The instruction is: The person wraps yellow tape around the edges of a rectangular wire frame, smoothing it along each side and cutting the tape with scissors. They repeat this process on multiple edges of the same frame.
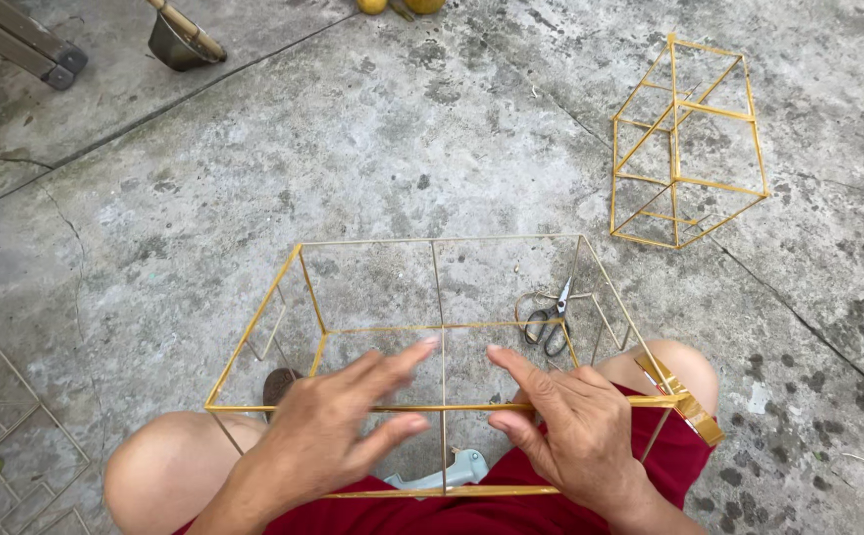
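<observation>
A box-shaped frame of thin yellow bamboo sticks (293, 269) rests on the concrete ground and over my knees. My left hand (338, 426) lies over the frame's near top rail, fingers spread and slightly blurred, pointing right. My right hand (570, 421) is at the same rail, index finger and thumb extended toward the middle upright stick (439, 297). The fingertips of both hands are close to that stick. Neither hand clearly grips anything.
Black-handled scissors (551, 322) with some thin string lie on the ground inside the frame. A pale blue glue gun (457, 469) sits between my knees. A second, smaller stick frame (684, 144) stands at the upper right. A dark bowl with a stick (179, 40) is at the top left.
</observation>
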`<control>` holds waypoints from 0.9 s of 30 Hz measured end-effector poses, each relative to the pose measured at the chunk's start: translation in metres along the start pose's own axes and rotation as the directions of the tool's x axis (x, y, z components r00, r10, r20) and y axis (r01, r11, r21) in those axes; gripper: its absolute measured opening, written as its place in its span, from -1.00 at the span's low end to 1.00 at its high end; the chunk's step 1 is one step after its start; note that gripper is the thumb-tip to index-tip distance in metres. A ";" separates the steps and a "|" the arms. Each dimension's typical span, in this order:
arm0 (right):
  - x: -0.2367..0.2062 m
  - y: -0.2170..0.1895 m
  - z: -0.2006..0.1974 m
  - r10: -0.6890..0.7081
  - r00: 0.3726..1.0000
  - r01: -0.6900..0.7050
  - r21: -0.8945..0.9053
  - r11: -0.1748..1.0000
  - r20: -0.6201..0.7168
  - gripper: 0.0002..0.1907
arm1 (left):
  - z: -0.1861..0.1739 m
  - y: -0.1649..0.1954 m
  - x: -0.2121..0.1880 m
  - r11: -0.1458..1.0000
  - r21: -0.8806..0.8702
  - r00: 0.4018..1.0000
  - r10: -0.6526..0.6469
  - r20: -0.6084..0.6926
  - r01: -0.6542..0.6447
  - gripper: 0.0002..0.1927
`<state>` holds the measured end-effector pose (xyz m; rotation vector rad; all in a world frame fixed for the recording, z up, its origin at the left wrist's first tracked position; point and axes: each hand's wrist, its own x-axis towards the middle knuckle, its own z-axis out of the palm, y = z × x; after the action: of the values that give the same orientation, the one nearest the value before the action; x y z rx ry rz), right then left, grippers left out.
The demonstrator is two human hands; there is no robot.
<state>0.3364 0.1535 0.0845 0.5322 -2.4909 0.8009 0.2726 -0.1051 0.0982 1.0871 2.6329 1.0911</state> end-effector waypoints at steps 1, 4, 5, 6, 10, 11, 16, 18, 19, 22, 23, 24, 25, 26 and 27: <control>-0.002 -0.002 0.001 0.007 1.000 -0.007 0.005 1.000 0.002 -0.37 | 0.004 0.006 0.003 0.993 0.004 0.993 0.117 -0.019 -0.117 -0.36; -0.009 -0.003 0.003 0.006 1.000 -0.004 0.049 0.999 -0.029 -0.42 | 0.036 0.034 0.030 0.947 -0.190 0.965 0.263 0.005 -0.258 -0.46; -0.014 -0.001 0.000 -0.003 0.999 0.007 0.094 0.996 -0.047 -0.46 | 0.046 0.043 0.037 0.913 -0.302 0.955 0.296 0.028 -0.274 -0.45; -0.020 0.000 -0.003 -0.007 0.998 0.016 0.138 0.990 -0.066 -0.50 | 0.056 0.051 0.043 0.905 -0.331 0.957 0.290 0.018 -0.268 -0.41; -0.058 0.018 -0.034 0.173 0.962 -0.135 0.182 0.974 -0.211 -0.64 | 0.080 0.072 0.058 0.899 -0.382 0.969 0.244 0.030 -0.214 -0.35; -0.070 0.024 -0.043 0.220 0.937 -0.169 0.199 0.965 -0.272 -0.69 | 0.084 0.076 0.060 0.906 -0.378 0.974 0.224 0.040 -0.193 -0.37; -0.109 0.090 -0.052 0.279 0.864 -0.334 -0.062 0.941 -0.418 -0.58 | 0.117 0.091 0.077 0.926 -0.222 0.951 0.308 -0.030 -0.306 -0.66; -0.132 0.110 -0.044 0.453 0.834 -0.397 0.228 0.889 -0.314 -0.49 | 0.135 0.100 0.084 0.942 -0.168 0.956 0.293 -0.015 -0.291 -0.71; -0.145 0.119 -0.039 0.525 0.815 -0.424 0.367 0.828 -0.244 -0.44 | 0.143 0.103 0.089 0.951 -0.143 0.960 0.279 0.013 -0.274 -0.74; -0.184 0.145 -0.028 0.626 0.775 -0.521 0.473 0.711 -0.087 -0.40 | 0.158 0.111 0.098 0.968 -0.050 0.967 0.250 0.046 -0.247 -0.73; -0.193 0.154 -0.028 0.628 0.776 -0.515 0.522 0.679 -0.051 -0.44 | 0.161 0.113 0.101 0.969 -0.013 0.967 0.248 0.048 -0.248 -0.72; -0.200 0.162 -0.028 0.628 0.778 -0.508 0.570 0.646 -0.018 -0.48 | 0.162 0.114 0.104 0.963 0.017 0.963 0.271 0.008 -0.271 -0.73; -0.207 0.167 -0.029 0.627 0.779 -0.503 0.613 0.609 0.016 -0.51 | 0.162 0.116 0.105 0.955 0.044 0.955 0.293 -0.032 -0.292 -0.73; -0.211 0.170 -0.030 0.580 0.814 -0.446 0.641 0.624 0.001 -0.58 | 0.161 0.118 0.106 0.948 0.068 0.947 0.314 -0.072 -0.309 -0.74; -0.210 0.173 -0.034 0.532 0.847 -0.388 0.668 0.636 -0.015 -0.64 | 0.159 0.120 0.106 0.943 0.077 0.942 0.330 -0.059 -0.325 -0.74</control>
<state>0.4338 0.3500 -0.0797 -0.0260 -2.1087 1.8579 0.3166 0.1150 0.0769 1.5742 2.6196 1.1209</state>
